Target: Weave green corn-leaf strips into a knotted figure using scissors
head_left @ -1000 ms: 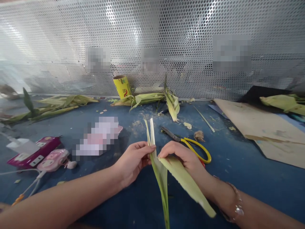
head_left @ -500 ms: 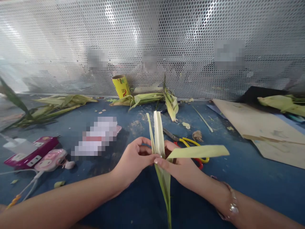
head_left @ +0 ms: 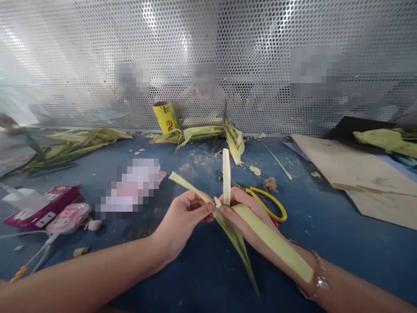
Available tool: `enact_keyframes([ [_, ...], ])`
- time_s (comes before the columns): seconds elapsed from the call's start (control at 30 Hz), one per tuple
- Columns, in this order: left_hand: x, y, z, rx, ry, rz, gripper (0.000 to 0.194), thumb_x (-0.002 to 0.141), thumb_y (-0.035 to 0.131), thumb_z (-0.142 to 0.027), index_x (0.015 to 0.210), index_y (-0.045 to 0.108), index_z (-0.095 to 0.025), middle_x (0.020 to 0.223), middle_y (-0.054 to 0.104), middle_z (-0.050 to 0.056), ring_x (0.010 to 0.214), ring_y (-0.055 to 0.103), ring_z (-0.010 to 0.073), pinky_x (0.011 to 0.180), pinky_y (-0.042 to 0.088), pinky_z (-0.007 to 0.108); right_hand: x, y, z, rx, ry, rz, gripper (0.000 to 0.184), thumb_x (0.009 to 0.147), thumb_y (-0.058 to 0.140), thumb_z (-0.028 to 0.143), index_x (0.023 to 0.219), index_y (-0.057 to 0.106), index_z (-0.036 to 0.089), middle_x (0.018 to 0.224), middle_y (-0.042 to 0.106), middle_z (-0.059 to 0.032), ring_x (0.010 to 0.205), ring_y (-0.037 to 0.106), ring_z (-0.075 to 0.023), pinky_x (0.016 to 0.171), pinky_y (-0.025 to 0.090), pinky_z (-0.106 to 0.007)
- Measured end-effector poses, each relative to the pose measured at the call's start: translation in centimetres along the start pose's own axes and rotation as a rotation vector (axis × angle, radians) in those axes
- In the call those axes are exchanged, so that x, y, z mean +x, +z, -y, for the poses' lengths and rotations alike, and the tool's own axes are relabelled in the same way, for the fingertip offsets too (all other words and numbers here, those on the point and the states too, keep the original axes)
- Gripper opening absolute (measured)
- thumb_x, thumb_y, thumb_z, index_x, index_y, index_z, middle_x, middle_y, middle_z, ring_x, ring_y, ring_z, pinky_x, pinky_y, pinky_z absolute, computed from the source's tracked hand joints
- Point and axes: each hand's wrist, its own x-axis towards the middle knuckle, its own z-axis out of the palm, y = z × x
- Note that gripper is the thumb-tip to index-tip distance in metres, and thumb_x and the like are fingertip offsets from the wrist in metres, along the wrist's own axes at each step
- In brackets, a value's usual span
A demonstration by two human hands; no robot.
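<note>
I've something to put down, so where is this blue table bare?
Mostly bare: right, between the scissors, cardboard and right forearm; smaller, between the pixelated item and left forearm. Crowded: the back, with husks and yellow tube; far left, with the purple power strip.

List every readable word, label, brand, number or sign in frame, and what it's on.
No text can be read for certain.
Yellow tube: red and dark printing, too small and blurred to read.
Pink object: mostly pixelated, nothing readable.
Purple power strip: no legible lettering.
Cardboard: faint smudges, no letters I can make out.
</note>
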Motion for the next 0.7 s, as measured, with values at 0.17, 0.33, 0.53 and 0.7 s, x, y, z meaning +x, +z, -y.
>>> enact_keyframes([
  [0.17, 0.1, 0.0, -0.1, -0.082, -0.042, 0.025, 0.015, 0.069, 0.068, -0.023, 0.069, 0.058, -0.012, 0.068, 0.059, -0.001, 0.061, 0.053, 0.0066, 0.062, 0.044, 0.021, -0.1, 0.0, 0.3, 0.125, 0.129, 0.032, 0.009, 0.079, 0.056, 0.027, 0.078, 0.059, 0.019, 0.074, 0.06, 0.001, 0.069, 0.056, -0.0138, 0.063, 0.043, -0.025],
  [0.33, 0.2, -0.1, -0.2, -0.152, -0.125, 0.05, 0.017, 0.07, 0.068, -0.024, 0.069, 0.058, -0.01, 0.068, 0.059, 0.0, 0.061, 0.053, 0.0059, 0.063, 0.045, 0.019, -0.2, 0.3, -0.3, 0.232, 0.174, 0.019, 0.011, 0.078, 0.058, 0.031, 0.081, 0.061, 0.021, 0.074, 0.062, 0.0009, 0.069, 0.056, -0.0145, 0.063, 0.044, -0.025],
  [0.53, 0.6, -0.4, -0.2, -0.18, -0.168, 0.025, 0.017, 0.074, 0.064, -0.025, 0.069, 0.055, -0.012, 0.061, 0.055, -0.001, 0.056, 0.053, 0.0063, 0.063, 0.048, 0.021, -0.2, 0.2, -0.8, 0.267, 0.019, 0.052, 0.008, 0.08, 0.058, 0.029, 0.079, 0.061, 0.021, 0.085, 0.061, -0.0007, 0.083, 0.057, -0.0153, 0.074, 0.044, -0.028],
  [0.7, 1.1, -0.7, -0.4, -0.207, -0.149, -0.07, 0.014, 0.076, 0.061, -0.02, 0.068, 0.053, -0.013, 0.056, 0.048, -0.004, 0.052, 0.049, 0.005, 0.063, 0.048, 0.021, -0.2, -0.1, -0.9, 0.242, -0.101, 0.083, 0.004, 0.079, 0.059, 0.025, 0.081, 0.061, 0.022, 0.089, 0.061, -0.0018, 0.086, 0.057, -0.0156, 0.079, 0.043, -0.03],
])
